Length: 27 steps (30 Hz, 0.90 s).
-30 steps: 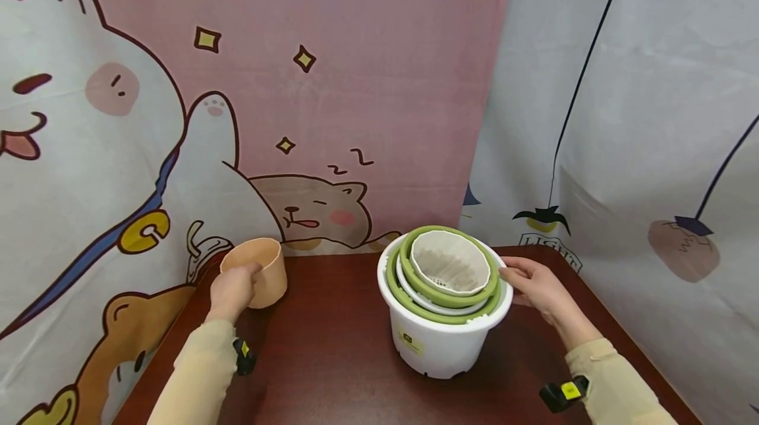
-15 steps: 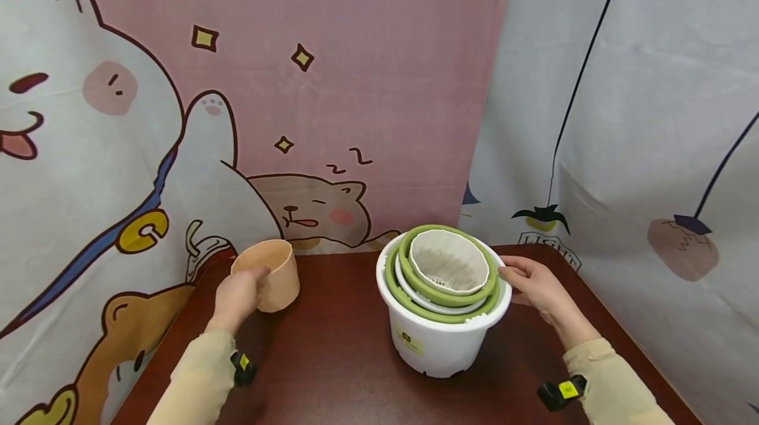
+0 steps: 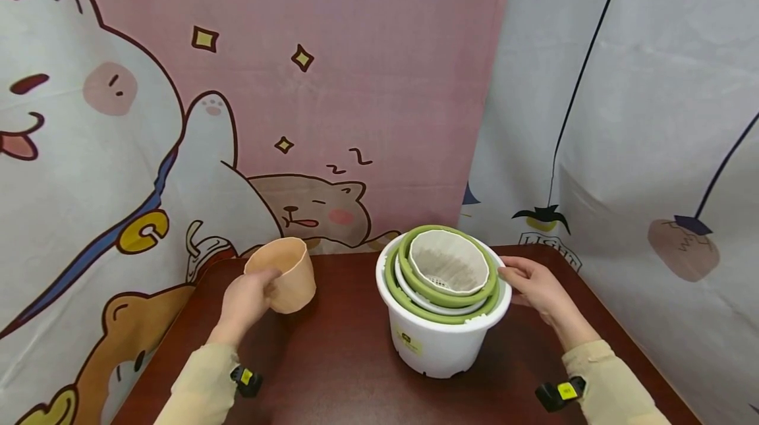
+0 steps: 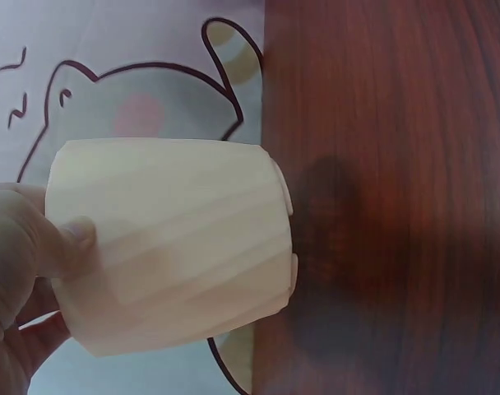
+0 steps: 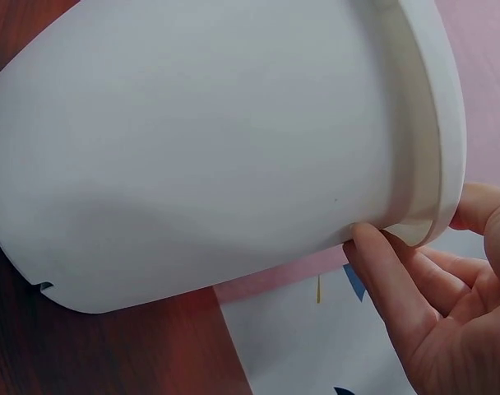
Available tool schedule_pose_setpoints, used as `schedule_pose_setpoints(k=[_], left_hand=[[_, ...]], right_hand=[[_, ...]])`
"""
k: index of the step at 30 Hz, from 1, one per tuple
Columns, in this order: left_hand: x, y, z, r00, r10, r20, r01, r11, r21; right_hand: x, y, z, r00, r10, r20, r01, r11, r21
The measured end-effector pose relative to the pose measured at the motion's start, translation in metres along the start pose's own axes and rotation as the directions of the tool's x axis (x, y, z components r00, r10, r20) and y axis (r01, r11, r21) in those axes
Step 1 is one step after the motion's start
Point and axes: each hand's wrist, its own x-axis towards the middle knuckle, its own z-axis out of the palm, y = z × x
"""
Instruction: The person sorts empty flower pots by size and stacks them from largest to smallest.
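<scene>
My left hand (image 3: 244, 303) pinches the rim of a small peach flowerpot (image 3: 294, 285), thumb on the outside and the other fingers reaching inside. In the left wrist view the pot's swirled wall (image 4: 172, 239) lies sideways across the picture, and a shadow falls on the table beyond its base. At the right, a large white flowerpot (image 3: 435, 346) stands upright. Nested in it are green-rimmed and white pots, the innermost a white fluted pot (image 3: 449, 260) with holes in its bottom. My right hand (image 3: 542, 290) grips the large pot's rim from the right, fingers tucked under the lip.
Both pots are over a dark red-brown table (image 3: 338, 346). A cartoon-printed cloth (image 3: 379, 82) hangs close behind the table and along both sides. Each wrist carries a small black camera, and a yellow label (image 3: 409, 342) marks the large pot.
My left hand has carried the peach pot to the right, nearer the large white pot, and the pot leans slightly. The right hand and the nested pots have stayed in place.
</scene>
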Motion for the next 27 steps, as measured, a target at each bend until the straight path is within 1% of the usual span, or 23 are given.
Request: schedule_pose_setpoints(k=[8,12,19,27], left_hand=[[0.001,0.014,-0.007,0.996,0.072,-0.05,-0.073,0.997,-0.013],[0.004,0.024,-0.013,0.991,0.114,-0.077,-0.115,0.993,-0.006],[0.01,0.041,-0.024,0.965,0.213,-0.15,-0.219,0.975,-0.024],[0.017,0.053,-0.036,0.944,0.281,-0.173,-0.291,0.956,-0.035]], right_hand=[[-0.001,-0.001,0.001,1.0,0.005,-0.005,-0.005,1.0,0.002],[-0.001,0.001,0.001,1.0,0.012,-0.01,-0.012,1.0,-0.008],[0.0,0.0,0.001,1.0,-0.002,-0.003,0.002,1.0,-0.016],[0.0,0.0,0.001,1.0,-0.006,-0.007,0.006,1.0,0.005]])
